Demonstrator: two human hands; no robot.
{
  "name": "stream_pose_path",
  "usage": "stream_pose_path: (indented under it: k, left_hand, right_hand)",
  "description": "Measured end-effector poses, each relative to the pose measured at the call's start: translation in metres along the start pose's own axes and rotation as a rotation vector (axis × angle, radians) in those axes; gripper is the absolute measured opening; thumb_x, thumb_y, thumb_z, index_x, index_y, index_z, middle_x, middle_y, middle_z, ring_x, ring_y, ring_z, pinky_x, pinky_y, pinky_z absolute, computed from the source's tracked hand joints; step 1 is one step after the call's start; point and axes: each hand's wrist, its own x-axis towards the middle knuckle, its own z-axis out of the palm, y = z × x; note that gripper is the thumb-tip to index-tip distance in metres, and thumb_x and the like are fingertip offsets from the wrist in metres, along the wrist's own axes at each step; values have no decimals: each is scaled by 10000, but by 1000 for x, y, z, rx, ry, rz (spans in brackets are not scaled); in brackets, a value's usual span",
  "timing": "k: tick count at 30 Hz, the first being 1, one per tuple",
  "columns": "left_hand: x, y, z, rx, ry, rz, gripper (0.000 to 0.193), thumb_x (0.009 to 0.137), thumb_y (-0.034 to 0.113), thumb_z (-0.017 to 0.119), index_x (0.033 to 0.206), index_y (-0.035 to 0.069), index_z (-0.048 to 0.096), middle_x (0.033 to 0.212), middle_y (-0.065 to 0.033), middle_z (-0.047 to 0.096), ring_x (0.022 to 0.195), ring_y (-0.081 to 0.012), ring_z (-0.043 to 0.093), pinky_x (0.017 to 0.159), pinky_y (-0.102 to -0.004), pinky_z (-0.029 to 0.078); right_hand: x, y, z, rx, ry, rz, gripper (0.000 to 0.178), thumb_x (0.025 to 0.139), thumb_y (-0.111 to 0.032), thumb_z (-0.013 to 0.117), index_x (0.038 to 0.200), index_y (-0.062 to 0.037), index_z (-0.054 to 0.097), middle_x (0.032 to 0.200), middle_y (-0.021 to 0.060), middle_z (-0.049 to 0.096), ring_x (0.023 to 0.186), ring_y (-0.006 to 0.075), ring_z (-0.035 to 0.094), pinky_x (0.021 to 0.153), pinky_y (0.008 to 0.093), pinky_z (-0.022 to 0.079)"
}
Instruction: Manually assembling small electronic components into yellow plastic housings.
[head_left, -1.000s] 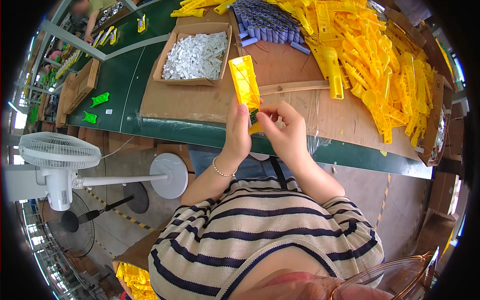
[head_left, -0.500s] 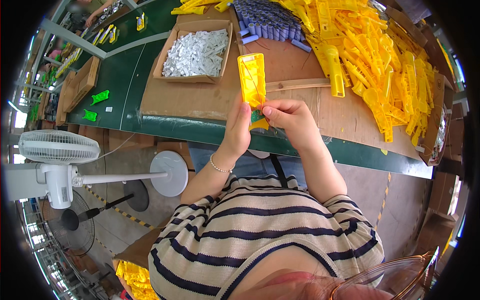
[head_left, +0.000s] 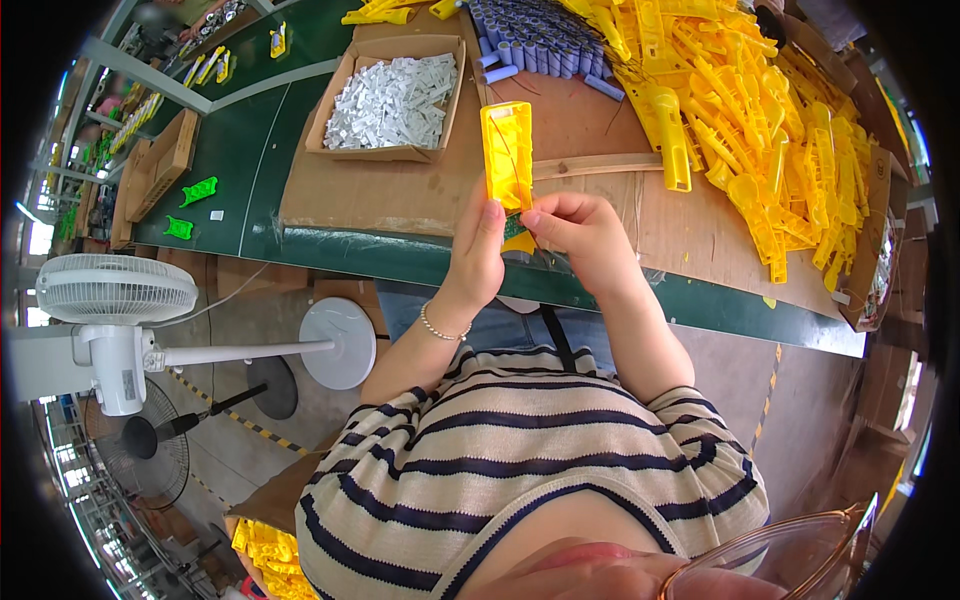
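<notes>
Over the near edge of the table I hold up a yellow plastic housing (head_left: 508, 150), its hollow inside showing a thin wire. My left hand (head_left: 477, 250) is closed round its left side and lower part. At the lower right my right hand (head_left: 572, 228) pinches with thumb and forefinger beside a small green circuit board (head_left: 514, 228); what lies between those fingertips, perhaps a wire, is too small to tell. The lower end of the housing is partly hidden by my fingers.
A cardboard tray (head_left: 318, 140) of small white parts stands at the left. Purple cylindrical cells (head_left: 540, 45) are piled at the back, and a heap of yellow housings (head_left: 790, 130) fills the right. Two green pieces (head_left: 199, 191) lie far left. A white fan (head_left: 118, 300) stands beside the table.
The housing has shifted very slightly and stands a little straighter. My right fingertips have drawn slightly up and left, close to its lower corner. Both hands keep their hold.
</notes>
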Motion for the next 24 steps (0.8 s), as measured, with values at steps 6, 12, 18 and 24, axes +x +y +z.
stream_pose_path:
  k: [6,12,18,24]
  left_hand:
    - [3,4,4,166,16,72,487,988,389,248,1241,9,417,1085,-112,547,971,-173,540,870,-293,415]
    - [4,2,6,211,83,99,471,991,375,244,1214,6,433,1036,-114,563,930,-172,552,846,-289,425]
    - [3,-4,6,116,121,73,428,985,339,255,1178,7,445,1020,-110,566,910,-170,549,831,-291,435]
    - [3,-2,6,27,107,-44,280,916,115,398,1170,5,437,1015,-104,564,925,-152,545,823,-272,446]
  right_hand:
    - [-6,6,17,-174,159,-205,121,797,-93,684,836,20,669,696,7,588,661,77,527,601,195,404]
    - [-6,17,20,-777,427,-620,69,690,-72,724,740,-69,677,603,3,518,611,159,472,609,297,342]
    - [-7,16,26,-1062,474,-789,92,675,-95,705,660,-122,617,590,-15,474,617,186,451,617,335,290]
    - [-5,14,26,-1224,467,-873,128,672,-114,681,626,-128,562,607,-13,482,621,194,464,618,343,300]
